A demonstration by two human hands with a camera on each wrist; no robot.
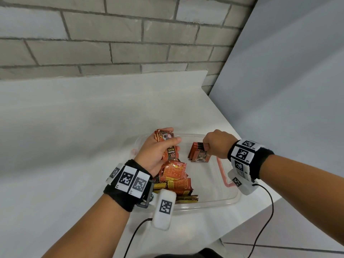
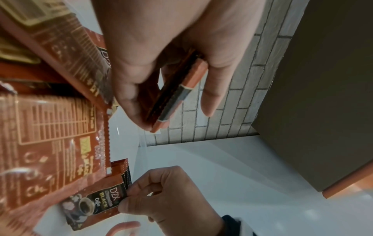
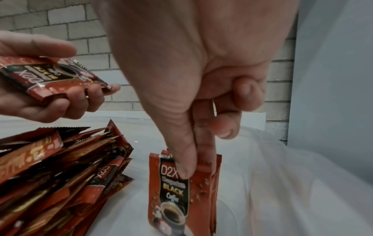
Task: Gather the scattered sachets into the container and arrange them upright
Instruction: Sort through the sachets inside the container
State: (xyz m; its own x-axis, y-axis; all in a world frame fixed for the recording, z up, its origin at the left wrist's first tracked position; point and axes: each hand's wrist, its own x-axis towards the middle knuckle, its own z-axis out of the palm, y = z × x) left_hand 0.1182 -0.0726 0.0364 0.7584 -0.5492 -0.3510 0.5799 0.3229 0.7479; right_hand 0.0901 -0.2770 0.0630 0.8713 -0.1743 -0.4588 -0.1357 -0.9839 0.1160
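Observation:
A clear plastic container (image 1: 219, 199) sits at the counter's right corner. My left hand (image 1: 160, 149) grips a small stack of red-and-black coffee sachets (image 1: 166, 141) above the container's left side; the same stack (image 2: 173, 92) (image 3: 46, 76) shows in both wrist views. My right hand (image 1: 214, 146) pinches the top of an upright bunch of sachets (image 1: 199, 154) between thumb and forefinger, and this bunch (image 3: 181, 191) stands on the container floor. A loose pile of sachets (image 1: 176, 180) (image 3: 60, 175) lies flat in the container's left half.
The white counter (image 1: 74, 136) ends close to the container's right and near sides. A grey brick wall (image 1: 111, 38) runs behind, and a pale panel (image 1: 297, 81) stands at the right. Cables trail from both wrist bands.

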